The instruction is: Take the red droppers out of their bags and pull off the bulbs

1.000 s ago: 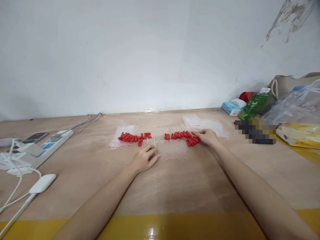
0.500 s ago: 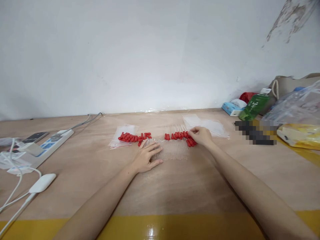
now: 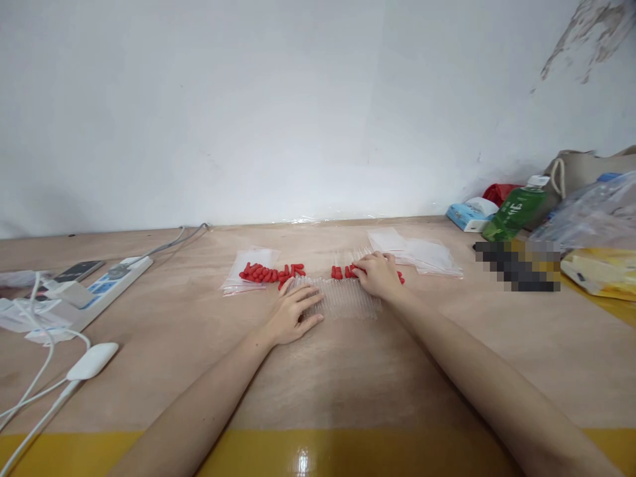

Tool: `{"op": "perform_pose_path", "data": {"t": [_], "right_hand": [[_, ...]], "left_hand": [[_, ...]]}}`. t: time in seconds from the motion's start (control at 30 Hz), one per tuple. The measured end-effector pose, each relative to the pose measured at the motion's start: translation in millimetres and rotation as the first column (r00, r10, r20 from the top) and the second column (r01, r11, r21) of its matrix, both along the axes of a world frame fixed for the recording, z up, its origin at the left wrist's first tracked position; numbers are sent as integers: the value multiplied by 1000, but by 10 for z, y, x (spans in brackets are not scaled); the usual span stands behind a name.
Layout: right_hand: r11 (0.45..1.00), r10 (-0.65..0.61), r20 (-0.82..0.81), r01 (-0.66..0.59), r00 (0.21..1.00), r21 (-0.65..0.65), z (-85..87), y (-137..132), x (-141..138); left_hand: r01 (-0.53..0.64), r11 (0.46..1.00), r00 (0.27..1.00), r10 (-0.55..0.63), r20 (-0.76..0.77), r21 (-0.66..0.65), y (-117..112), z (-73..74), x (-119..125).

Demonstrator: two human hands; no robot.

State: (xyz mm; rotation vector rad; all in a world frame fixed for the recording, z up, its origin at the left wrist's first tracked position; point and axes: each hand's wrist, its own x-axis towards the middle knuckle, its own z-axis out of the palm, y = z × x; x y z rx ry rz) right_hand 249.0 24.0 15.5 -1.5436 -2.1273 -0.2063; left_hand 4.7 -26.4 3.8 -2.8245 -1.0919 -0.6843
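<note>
A row of clear glass tubes [image 3: 342, 297] lies side by side on the wooden table [image 3: 348, 371]. My left hand [image 3: 293, 313] rests flat on the row's left end, fingers spread. My right hand [image 3: 380, 273] lies over a cluster of red rubber caps [image 3: 342, 271] behind the tubes, fingers curled down onto them; whether it grips one is hidden. A second bunch of red caps [image 3: 271, 273] sits to the left, partly on a small clear zip bag [image 3: 248, 265].
Clear bags [image 3: 415, 255] lie right of the caps. At the right: a green bottle [image 3: 514, 211], tissue pack [image 3: 470, 213], plastic bags [image 3: 593, 218], a yellow packet [image 3: 603, 271]. At the left: a power strip [image 3: 106, 283], phone [image 3: 77, 270], white cables and adapter [image 3: 92, 361].
My right hand slid left along the red caps, from their right end to over their middle. My left hand uncurled and now lies flat on the tubes.
</note>
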Motion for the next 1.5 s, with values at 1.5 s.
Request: {"op": "perform_pose_path", "data": {"t": [1.5], "right_hand": [[871, 394, 18, -379, 919, 313, -208, -866, -38]], "left_hand": [[11, 963, 1000, -17, 20, 268, -257, -7, 165]]}}
